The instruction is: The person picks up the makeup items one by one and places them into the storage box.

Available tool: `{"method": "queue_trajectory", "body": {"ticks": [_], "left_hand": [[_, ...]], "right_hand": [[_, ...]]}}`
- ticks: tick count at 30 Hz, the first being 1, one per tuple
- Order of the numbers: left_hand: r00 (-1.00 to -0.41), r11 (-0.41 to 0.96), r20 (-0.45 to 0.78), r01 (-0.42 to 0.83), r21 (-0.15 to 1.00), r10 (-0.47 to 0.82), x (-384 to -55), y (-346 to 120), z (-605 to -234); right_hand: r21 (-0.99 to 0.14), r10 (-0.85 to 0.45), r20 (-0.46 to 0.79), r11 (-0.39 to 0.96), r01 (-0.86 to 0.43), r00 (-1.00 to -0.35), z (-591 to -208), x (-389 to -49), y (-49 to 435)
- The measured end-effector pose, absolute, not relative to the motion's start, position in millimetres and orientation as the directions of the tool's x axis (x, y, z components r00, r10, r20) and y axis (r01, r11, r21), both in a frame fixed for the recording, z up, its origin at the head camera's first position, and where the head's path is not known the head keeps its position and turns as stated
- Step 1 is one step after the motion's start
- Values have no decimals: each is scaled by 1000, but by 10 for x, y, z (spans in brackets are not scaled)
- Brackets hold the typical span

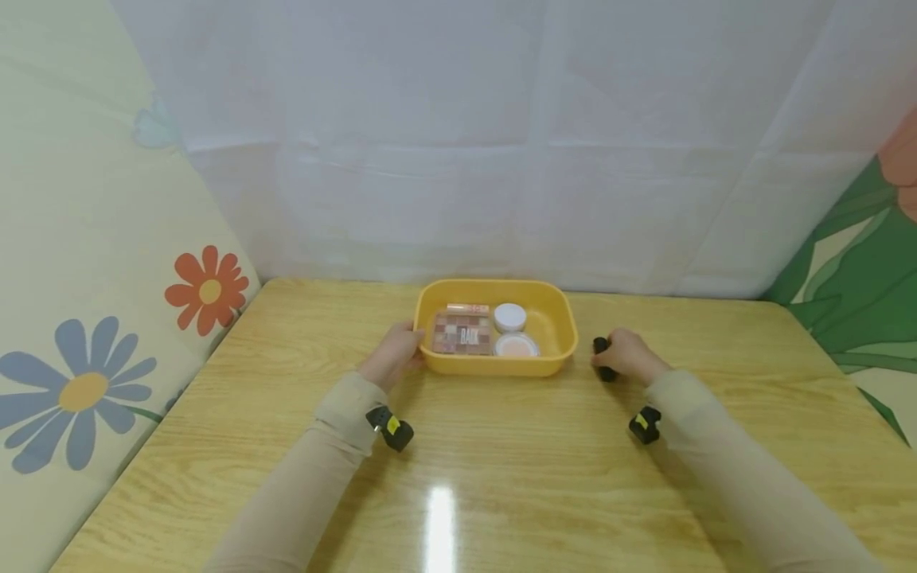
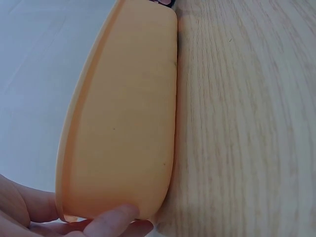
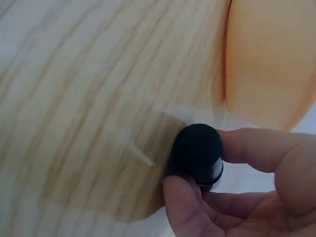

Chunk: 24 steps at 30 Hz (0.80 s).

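A yellow plastic basin (image 1: pixel 499 366) stands on the table, its left end held by my left hand (image 1: pixel 395 353). In the left wrist view, fingers (image 2: pixel 112 221) curl against the basin's end wall near the rim. Inside lie a checkered makeup palette (image 1: pixel 462 334), a slim pinkish tube (image 1: pixel 468 309), a white-lidded jar (image 1: pixel 510 317) and a round clear-lidded compact (image 1: pixel 517 345). To the right of the basin, my right hand (image 1: pixel 630 356) pinches a small black cylindrical tube (image 3: pixel 198 150) between thumb and fingers. A shiny band shows below its black top; its exact kind is unclear.
Light wood-grain tabletop (image 1: pixel 501 461) spreads around the basin, with a bright glare streak near the front. A white sheet (image 1: pixel 458 159) hangs behind the table's back edge. Flower-patterned cloths flank it at left (image 1: pixel 79 239) and right (image 1: pixel 867 263).
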<state>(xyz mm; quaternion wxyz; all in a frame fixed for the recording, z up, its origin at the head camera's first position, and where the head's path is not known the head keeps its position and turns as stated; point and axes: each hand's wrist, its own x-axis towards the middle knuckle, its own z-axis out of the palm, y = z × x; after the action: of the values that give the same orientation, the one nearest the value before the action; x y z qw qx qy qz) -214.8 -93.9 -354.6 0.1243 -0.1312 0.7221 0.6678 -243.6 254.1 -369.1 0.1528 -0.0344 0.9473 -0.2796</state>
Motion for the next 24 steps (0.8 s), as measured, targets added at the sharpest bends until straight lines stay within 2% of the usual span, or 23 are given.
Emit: {"method": "queue_trajectory", "body": {"ticks": [14,24], "left_hand": [[-931,78,-364,-364,928,-21,-2148,-926,-3520],[-932,81,-363,-363,928,-17,-2142,-939,-3506]], "right_hand": [[-639,-129,-244,767,59,-961,-3701,-2415,2607],[-649,-141,-284,757,82,-949,-3526,-2361,2590]]}}
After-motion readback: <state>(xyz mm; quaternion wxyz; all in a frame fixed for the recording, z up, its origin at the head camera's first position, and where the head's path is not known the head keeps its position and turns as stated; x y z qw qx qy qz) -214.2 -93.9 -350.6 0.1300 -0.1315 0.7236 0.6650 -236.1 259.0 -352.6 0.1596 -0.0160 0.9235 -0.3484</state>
